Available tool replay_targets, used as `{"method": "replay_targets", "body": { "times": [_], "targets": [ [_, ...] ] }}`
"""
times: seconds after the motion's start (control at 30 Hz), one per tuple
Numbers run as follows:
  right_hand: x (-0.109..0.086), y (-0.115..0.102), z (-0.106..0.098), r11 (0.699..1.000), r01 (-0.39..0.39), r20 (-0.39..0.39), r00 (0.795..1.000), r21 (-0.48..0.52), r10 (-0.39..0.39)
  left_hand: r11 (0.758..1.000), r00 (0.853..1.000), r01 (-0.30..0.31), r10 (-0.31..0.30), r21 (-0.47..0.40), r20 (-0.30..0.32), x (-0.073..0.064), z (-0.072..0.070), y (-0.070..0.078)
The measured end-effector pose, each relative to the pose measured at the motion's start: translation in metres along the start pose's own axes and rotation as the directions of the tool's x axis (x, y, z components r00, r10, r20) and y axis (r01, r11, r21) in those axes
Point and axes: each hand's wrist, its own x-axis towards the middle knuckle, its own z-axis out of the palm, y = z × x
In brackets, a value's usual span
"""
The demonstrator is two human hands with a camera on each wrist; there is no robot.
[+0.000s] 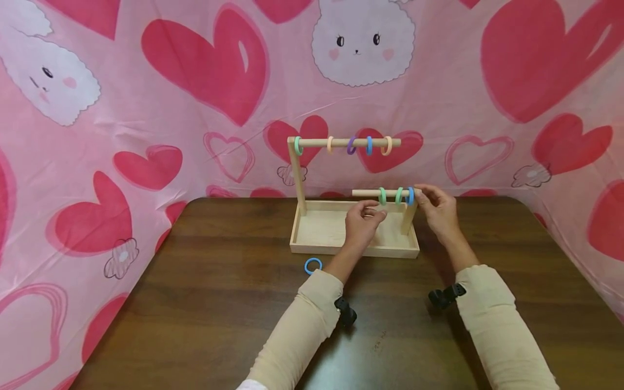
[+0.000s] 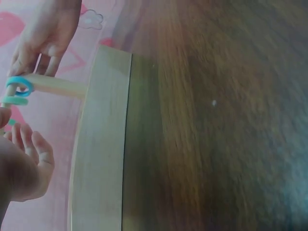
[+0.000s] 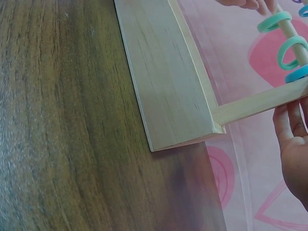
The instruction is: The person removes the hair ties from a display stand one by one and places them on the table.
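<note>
A wooden rack has an upper bar (image 1: 317, 143) and a shorter lower bar (image 1: 365, 193) above its tray (image 1: 322, 250). On the lower bar hang two green rings (image 3: 274, 21) and a blue ring (image 1: 410, 196), the blue one nearest the post (image 3: 262, 102). My left hand (image 1: 362, 225) is just below the leftmost green ring, its fingers loosely bent and its fingertips close to the ring. At the post's top, my right hand (image 1: 439, 212) holds the post from its outer side, with thumb and forefinger at the bar's end and other fingers behind.
Green, peach, purple and blue rings (image 1: 369, 145) hang spaced along the upper bar, carried by a tall left post (image 1: 297, 179). A loose blue ring (image 1: 313, 266) lies on the dark wooden table (image 1: 234, 309) in front of the tray. A pink heart-patterned cloth (image 1: 219, 70) hangs behind.
</note>
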Motion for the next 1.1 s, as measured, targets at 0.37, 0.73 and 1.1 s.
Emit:
{"method": "replay_targets", "body": {
  "times": [0.37, 0.73, 1.1],
  "targets": [
    [0.0, 0.0, 0.0, 1.0, 0.003, -0.007, 1.0, 0.005, -0.003, 0.999, 0.998, -0.006, 0.003, -0.048, -0.059, 0.001, 0.01, 0.001],
    [0.001, 0.002, 0.001, 1.0, 0.019, 0.0, 1.0, 0.015, -0.019, 0.998, 0.996, -0.065, 0.066, 0.009, -0.066, 0.005, 0.02, -0.002],
    [0.008, 0.026, -0.006, 0.999, 0.047, -0.026, 0.999, -0.015, -0.047, 0.996, 0.996, -0.08, 0.081, 0.025, -0.031, 0.006, 0.017, -0.004]
  ]
}}
